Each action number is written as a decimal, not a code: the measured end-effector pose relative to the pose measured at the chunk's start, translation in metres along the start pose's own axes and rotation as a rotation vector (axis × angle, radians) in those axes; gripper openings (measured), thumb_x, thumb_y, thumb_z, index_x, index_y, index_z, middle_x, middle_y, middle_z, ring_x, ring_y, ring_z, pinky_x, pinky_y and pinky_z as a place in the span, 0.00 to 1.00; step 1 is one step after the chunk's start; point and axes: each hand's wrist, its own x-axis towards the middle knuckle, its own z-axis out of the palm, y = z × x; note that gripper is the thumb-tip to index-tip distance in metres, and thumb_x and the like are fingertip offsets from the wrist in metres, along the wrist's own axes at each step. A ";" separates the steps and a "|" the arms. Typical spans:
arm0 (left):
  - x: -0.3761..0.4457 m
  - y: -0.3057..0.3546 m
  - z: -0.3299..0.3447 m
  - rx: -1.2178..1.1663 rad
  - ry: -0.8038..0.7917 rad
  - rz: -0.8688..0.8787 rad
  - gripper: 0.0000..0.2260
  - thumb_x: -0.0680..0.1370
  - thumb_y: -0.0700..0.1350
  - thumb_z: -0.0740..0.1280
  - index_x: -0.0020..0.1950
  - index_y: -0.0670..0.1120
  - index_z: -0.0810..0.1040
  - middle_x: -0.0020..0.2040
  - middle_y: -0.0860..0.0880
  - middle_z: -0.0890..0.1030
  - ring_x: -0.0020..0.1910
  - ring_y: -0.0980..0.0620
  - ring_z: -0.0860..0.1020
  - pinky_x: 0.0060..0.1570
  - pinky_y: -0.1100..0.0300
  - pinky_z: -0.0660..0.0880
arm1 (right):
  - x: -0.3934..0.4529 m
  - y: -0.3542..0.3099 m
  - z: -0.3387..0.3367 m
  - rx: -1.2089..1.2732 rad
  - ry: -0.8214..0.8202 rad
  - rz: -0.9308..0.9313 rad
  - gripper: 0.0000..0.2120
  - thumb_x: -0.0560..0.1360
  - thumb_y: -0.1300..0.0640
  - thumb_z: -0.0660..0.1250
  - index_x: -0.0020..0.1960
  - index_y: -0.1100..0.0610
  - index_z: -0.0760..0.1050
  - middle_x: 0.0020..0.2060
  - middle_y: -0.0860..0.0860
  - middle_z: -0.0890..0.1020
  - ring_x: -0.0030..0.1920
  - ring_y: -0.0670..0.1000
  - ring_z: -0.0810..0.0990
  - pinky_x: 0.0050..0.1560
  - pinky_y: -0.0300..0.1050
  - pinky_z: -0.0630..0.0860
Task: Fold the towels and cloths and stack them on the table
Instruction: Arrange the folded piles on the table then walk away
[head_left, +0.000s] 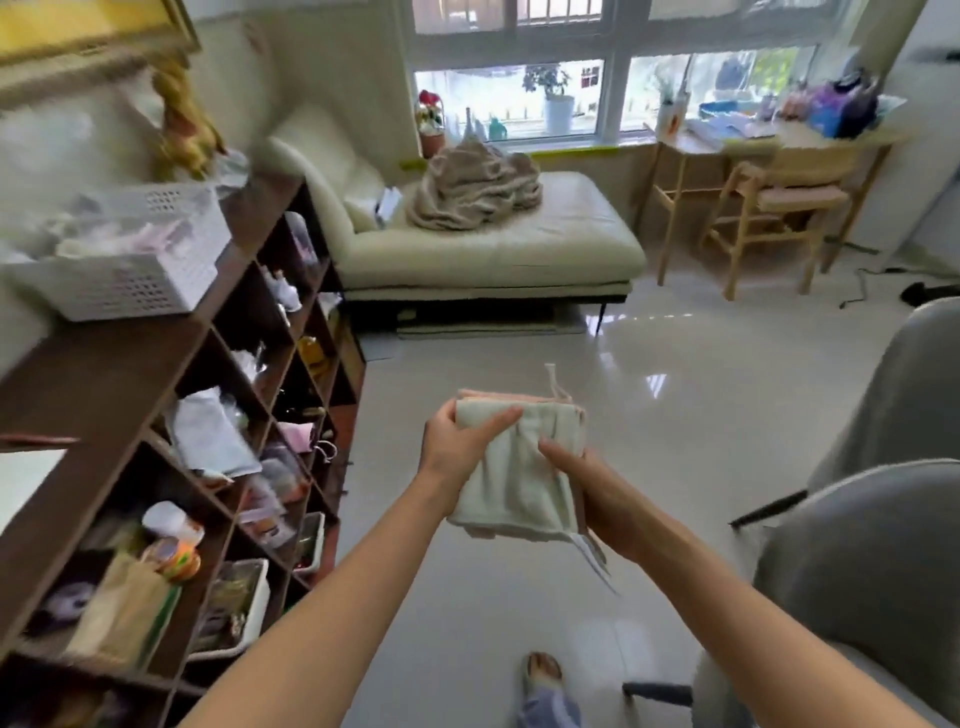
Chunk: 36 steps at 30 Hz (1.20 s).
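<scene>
Cream sofa (493, 244) under the window, a crumpled beige blanket (475, 184) heaped on its seat. Dark wooden shelf unit (156, 364) along the left, a white basket (124, 254) at its top edge. Wooden desk (779, 143) and chair (769, 218) at the far right; grey chairs (857, 561) near right. Stack of folded cloths (519, 467), pale green on top, pink beneath, held in mid-air over the glossy floor (675, 415), resting on no surface. Left hand (460, 444) grips the stack's left edge, thumb across the top. Right hand (592, 486) clasps its right edge, fingers curled on it.
</scene>
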 end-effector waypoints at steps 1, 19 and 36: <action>0.019 0.001 -0.010 -0.005 0.022 0.007 0.19 0.66 0.50 0.79 0.51 0.44 0.78 0.46 0.47 0.84 0.44 0.49 0.83 0.41 0.53 0.82 | 0.022 -0.005 0.000 -0.016 -0.045 0.019 0.23 0.75 0.50 0.66 0.68 0.53 0.69 0.59 0.55 0.81 0.60 0.56 0.80 0.58 0.50 0.78; 0.288 0.140 -0.271 0.006 0.595 0.230 0.21 0.66 0.52 0.79 0.54 0.48 0.81 0.49 0.50 0.85 0.48 0.51 0.84 0.49 0.53 0.80 | 0.475 -0.127 0.158 -0.224 -0.393 -0.041 0.23 0.67 0.63 0.76 0.59 0.56 0.75 0.50 0.52 0.84 0.51 0.53 0.84 0.54 0.54 0.80; 0.410 0.186 -0.637 0.516 1.015 -0.058 0.11 0.79 0.48 0.65 0.58 0.46 0.80 0.56 0.49 0.81 0.53 0.54 0.78 0.50 0.63 0.69 | 0.797 -0.196 0.455 -0.779 -0.498 -0.788 0.27 0.66 0.55 0.76 0.61 0.52 0.70 0.46 0.47 0.80 0.45 0.50 0.78 0.43 0.46 0.73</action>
